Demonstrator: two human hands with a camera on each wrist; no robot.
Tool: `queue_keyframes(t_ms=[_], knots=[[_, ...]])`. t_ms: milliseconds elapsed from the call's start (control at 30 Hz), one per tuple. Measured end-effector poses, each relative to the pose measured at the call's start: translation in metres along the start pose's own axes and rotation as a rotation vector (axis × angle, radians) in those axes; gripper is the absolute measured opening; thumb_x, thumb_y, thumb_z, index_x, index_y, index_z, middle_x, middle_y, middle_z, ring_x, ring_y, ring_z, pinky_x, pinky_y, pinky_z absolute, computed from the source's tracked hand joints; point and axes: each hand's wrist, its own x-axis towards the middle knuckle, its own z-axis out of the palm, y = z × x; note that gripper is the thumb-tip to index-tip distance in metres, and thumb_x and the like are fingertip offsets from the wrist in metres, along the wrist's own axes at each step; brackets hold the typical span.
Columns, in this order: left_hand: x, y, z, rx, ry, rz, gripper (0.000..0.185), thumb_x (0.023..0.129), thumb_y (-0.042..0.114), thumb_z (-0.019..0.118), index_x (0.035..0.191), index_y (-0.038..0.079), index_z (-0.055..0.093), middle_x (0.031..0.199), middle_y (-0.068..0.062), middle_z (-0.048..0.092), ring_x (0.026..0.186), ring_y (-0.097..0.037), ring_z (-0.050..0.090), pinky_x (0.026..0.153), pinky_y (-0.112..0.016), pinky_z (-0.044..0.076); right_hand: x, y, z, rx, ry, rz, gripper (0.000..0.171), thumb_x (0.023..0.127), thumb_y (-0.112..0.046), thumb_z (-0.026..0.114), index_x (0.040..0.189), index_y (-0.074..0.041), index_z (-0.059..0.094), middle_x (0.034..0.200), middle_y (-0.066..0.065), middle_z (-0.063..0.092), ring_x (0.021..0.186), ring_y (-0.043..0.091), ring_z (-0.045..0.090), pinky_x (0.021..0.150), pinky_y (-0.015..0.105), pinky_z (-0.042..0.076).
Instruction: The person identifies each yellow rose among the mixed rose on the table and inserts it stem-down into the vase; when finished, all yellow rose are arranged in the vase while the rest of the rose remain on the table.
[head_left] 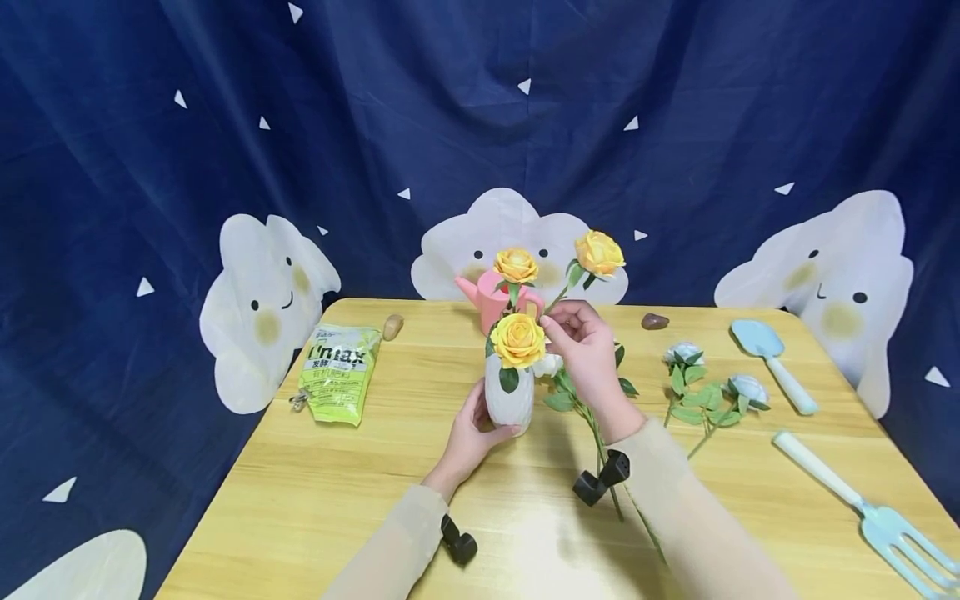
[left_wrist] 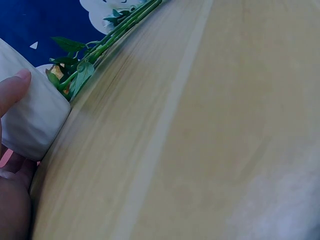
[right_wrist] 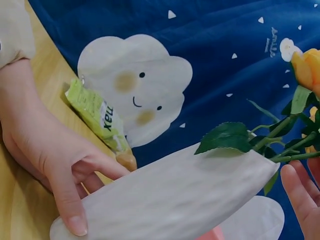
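My left hand (head_left: 474, 437) grips the white vase (head_left: 510, 396) low down, thumb on the near side, as the right wrist view also shows. Two yellow roses, one in front (head_left: 518, 340) and one behind (head_left: 516, 265), stand in the vase. Up beside the vase's mouth, my right hand (head_left: 588, 350) pinches the stem of another yellow rose (head_left: 600, 253), which leans to the right. The lower end of that stem meets the vase mouth in the right wrist view, where the vase (right_wrist: 175, 195) appears tilted. Part of the right hand lies outside that view.
Behind the vase stands a pink watering can (head_left: 492, 300). Green stems (head_left: 592, 425) lie under my right forearm. Pale blue roses (head_left: 748, 387), a blue trowel (head_left: 772, 358) and a blue fork (head_left: 862, 504) lie rightward. A green bag (head_left: 337, 375) and stone (head_left: 392, 327) are left.
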Motion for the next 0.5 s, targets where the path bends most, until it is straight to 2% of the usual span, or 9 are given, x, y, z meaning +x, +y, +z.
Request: queue_keyframes(t_ms=[200,333,500], knots=[[0.000,-0.002,0.000,-0.007,0.011,0.009,0.084,0.074,0.003,0.078,0.143,0.016,0.032,0.140,-0.006,0.043,0.129,-0.022,0.039,0.106,-0.038,0.031,-0.001,0.009,0.000,-0.070,0.013,0.025,0.015,0.087,0.001,0.062,0.100,0.008,0.057,0.083,0.004,0.063,0.070,0.010,0.058,0.060,0.023,0.053],[0.000,-0.001,0.000,-0.007,0.006,0.003,0.084,0.074,0.004,0.078,0.143,0.015,0.032,0.140,-0.006,0.043,0.129,-0.021,0.038,0.106,-0.039,0.030,-0.005,0.015,-0.007,-0.042,0.021,0.058,0.014,0.086,0.007,0.059,0.100,0.009,0.056,0.083,0.004,0.062,0.073,0.013,0.061,0.062,0.028,0.055],[0.001,0.001,0.000,-0.003,-0.003,-0.028,0.083,0.075,0.006,0.078,0.143,0.017,0.032,0.140,-0.003,0.043,0.128,-0.018,0.039,0.106,-0.035,0.030,-0.012,0.023,-0.019,-0.012,0.037,0.108,0.014,0.086,0.003,0.063,0.097,0.007,0.056,0.084,0.012,0.063,0.073,0.019,0.064,0.064,0.036,0.056]])
